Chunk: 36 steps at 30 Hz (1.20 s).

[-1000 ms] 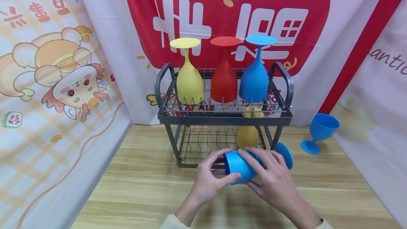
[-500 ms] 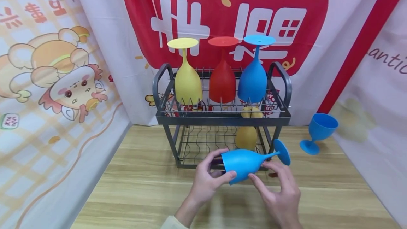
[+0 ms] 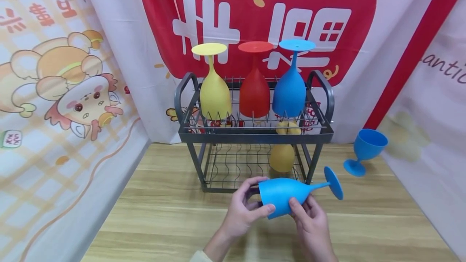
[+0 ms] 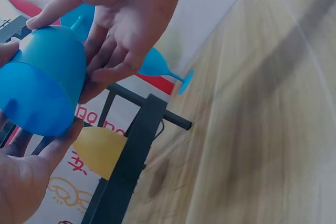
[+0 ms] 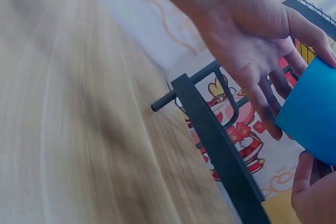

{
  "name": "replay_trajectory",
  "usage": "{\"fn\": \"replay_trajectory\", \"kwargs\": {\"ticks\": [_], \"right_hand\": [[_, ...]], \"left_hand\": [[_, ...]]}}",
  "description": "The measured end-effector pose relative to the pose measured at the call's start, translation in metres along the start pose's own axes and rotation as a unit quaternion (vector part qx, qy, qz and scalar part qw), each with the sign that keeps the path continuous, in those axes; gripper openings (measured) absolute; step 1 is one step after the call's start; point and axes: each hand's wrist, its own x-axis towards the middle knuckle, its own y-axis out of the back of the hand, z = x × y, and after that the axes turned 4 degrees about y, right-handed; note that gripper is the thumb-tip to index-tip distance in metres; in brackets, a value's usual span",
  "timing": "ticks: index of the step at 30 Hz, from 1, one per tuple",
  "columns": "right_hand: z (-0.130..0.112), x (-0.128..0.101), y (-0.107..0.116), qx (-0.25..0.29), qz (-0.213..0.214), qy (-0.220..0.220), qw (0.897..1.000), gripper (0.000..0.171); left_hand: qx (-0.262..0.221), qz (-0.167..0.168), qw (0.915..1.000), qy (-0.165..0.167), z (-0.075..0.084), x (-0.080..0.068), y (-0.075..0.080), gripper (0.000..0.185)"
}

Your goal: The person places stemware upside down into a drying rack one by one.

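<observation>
A blue plastic goblet (image 3: 284, 195) lies sideways in the air in front of the rack, its mouth to the left and its foot to the right. My left hand (image 3: 242, 213) grips the rim end, thumb in front and fingers behind. Lower on the bowl, near the stem, my right hand (image 3: 312, 225) holds it with the thumb on the near side. In the left wrist view the goblet's open mouth (image 4: 34, 98) faces the camera. The right wrist view shows only part of the blue bowl (image 5: 315, 111) between both hands.
A dark two-tier rack (image 3: 255, 137) stands behind. Upside down on its top tier are a yellow goblet (image 3: 215, 96), a red goblet (image 3: 255, 94) and a blue one (image 3: 289, 94). Another yellow goblet (image 3: 282, 159) is below. A smaller blue goblet (image 3: 369, 144) stands upright at right.
My right hand has shifted from over the top of the bowl to its lower near side, uncovering the stem. The goblet has moved slightly right and toward me; my left hand keeps its grip.
</observation>
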Motion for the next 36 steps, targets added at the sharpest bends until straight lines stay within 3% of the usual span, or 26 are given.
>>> {"fn": "replay_trajectory", "kwargs": {"ticks": [5,10,17,20,22,24,27,29,32,34,36], "right_hand": [[0.013,-0.001,0.001,0.080,-0.019,-0.018,0.996,0.082],[0.028,-0.002,-0.002,0.113,-0.031,-0.013,0.993,0.076],[0.034,-0.001,-0.006,0.119,-0.011,0.008,0.993,0.070],[0.031,-0.001,-0.006,0.101,-0.003,-0.005,0.995,0.074],[0.027,0.000,-0.005,0.086,0.000,-0.015,0.996,0.078],[0.023,0.002,-0.003,0.059,0.003,-0.022,0.998,0.085],[0.019,0.005,0.000,0.002,0.012,-0.007,1.000,0.092],[0.017,0.007,0.001,-0.041,0.018,0.010,0.999,0.094],[0.013,0.009,0.000,-0.099,0.019,0.044,0.994,0.091],[0.011,0.011,-0.002,-0.128,0.011,0.065,0.990,0.088],[0.009,0.014,-0.004,-0.154,0.002,0.085,0.984,0.085]], "left_hand": [[-0.002,-0.003,0.9998,0.020,-0.006,-0.004,-0.003,0.067],[0.000,0.005,0.9995,0.030,-0.011,-0.007,-0.004,0.064],[0.006,0.001,0.9995,0.030,-0.014,-0.009,-0.001,0.064],[0.019,0.000,0.9995,0.025,-0.012,-0.011,0.002,0.066],[0.028,0.017,0.9994,0.007,-0.009,-0.012,0.006,0.064],[0.034,0.057,0.9975,-0.027,-0.005,-0.012,0.012,0.060],[0.046,0.151,0.9817,-0.107,0.001,-0.009,0.025,0.049],[0.053,0.223,0.9617,-0.151,0.008,-0.007,0.037,0.043],[0.057,0.315,0.9283,-0.190,0.026,-0.002,0.056,0.041],[0.045,0.355,0.9109,-0.206,0.043,0.002,0.068,0.043],[0.038,0.370,0.9007,-0.225,0.062,0.007,0.079,0.046]]}}
